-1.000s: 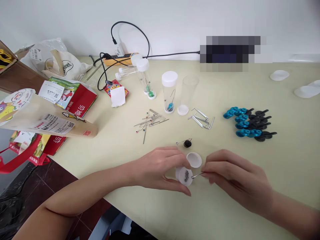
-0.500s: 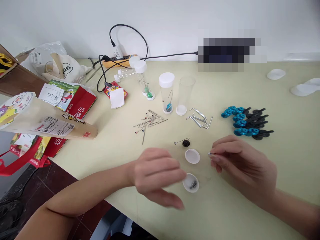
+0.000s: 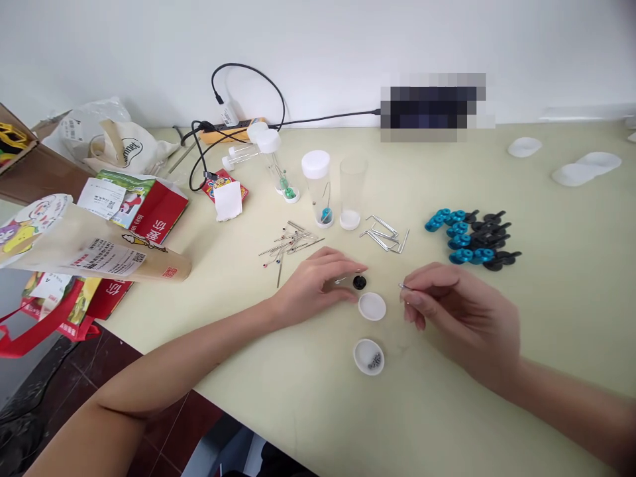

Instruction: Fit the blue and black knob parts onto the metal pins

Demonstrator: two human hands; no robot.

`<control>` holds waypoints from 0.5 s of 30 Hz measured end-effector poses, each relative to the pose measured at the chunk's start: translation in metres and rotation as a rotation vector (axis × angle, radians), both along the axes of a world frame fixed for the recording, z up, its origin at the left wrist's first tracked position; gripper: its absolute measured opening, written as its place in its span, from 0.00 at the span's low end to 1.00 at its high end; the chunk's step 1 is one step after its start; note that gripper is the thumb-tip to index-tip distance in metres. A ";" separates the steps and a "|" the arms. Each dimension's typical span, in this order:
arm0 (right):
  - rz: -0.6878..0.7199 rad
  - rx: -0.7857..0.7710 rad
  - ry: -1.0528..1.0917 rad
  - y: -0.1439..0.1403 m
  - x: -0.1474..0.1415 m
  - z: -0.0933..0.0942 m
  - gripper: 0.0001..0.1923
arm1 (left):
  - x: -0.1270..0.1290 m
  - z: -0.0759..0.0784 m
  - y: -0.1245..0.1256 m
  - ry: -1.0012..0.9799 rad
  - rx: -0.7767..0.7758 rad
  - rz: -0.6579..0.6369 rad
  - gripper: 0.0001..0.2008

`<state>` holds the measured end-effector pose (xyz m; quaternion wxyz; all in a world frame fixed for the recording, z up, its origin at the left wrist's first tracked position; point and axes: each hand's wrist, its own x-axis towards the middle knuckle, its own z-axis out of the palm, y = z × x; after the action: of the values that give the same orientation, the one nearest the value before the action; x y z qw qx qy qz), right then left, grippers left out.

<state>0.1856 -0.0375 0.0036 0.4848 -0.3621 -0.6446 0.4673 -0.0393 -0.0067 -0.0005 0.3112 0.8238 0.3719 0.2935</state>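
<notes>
My left hand point(image 3: 315, 286) reaches over the table with thumb and fingers apart, around a small black round part point(image 3: 360, 283) and a thin metal rod point(image 3: 340, 281) lying beside it. Its fingertips are close to them; whether they touch the rod I cannot tell. My right hand point(image 3: 462, 318) is closed in a pinch on a small metal piece point(image 3: 403, 286), mostly hidden by the fingertips. Between the hands lies a shallow white cap point(image 3: 372, 306). Nearer to me, a second white cap point(image 3: 362, 351) holds several tiny metal pieces point(image 3: 375, 361).
Beyond my hands are thin rods point(image 3: 285, 248), hex keys point(image 3: 385, 235), clear tubes point(image 3: 353, 185) and a white-capped tube point(image 3: 316, 165). Blue parts with black handles point(image 3: 467, 235) lie at right. A drink cup point(image 3: 114, 248) and a power strip point(image 3: 226, 132) are at left.
My left hand has moved away from the lower cap, up to the black part, and opened its fingers. My right hand keeps its pinch; the view has shifted slightly.
</notes>
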 end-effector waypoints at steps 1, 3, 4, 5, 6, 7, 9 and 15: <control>0.002 -0.003 0.000 0.000 0.000 -0.001 0.05 | 0.003 0.000 0.001 0.001 -0.011 -0.027 0.17; 0.002 -0.004 -0.001 0.000 0.000 -0.001 0.05 | 0.008 0.001 0.003 -0.015 -0.031 -0.066 0.13; 0.000 -0.005 -0.002 0.000 0.000 -0.001 0.05 | 0.010 0.002 0.004 -0.029 -0.047 -0.076 0.11; -0.001 -0.004 -0.002 0.000 0.000 -0.001 0.05 | 0.011 0.002 0.004 -0.042 -0.076 -0.077 0.09; -0.002 -0.006 -0.003 0.000 0.000 -0.001 0.05 | 0.012 0.003 0.004 -0.053 -0.117 -0.066 0.08; -0.003 -0.008 -0.004 0.000 0.000 -0.001 0.06 | 0.012 0.004 0.004 -0.061 -0.168 -0.042 0.08; -0.006 -0.016 -0.016 0.000 0.000 -0.001 0.06 | 0.013 0.005 0.003 -0.092 -0.278 0.022 0.09; -0.035 0.001 -0.092 0.001 0.000 0.001 0.06 | 0.010 0.003 0.000 -0.340 -0.506 0.074 0.10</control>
<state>0.1852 -0.0368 0.0045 0.4630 -0.3940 -0.6600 0.4413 -0.0289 -0.0064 0.0028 0.5532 0.6452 0.4057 0.3363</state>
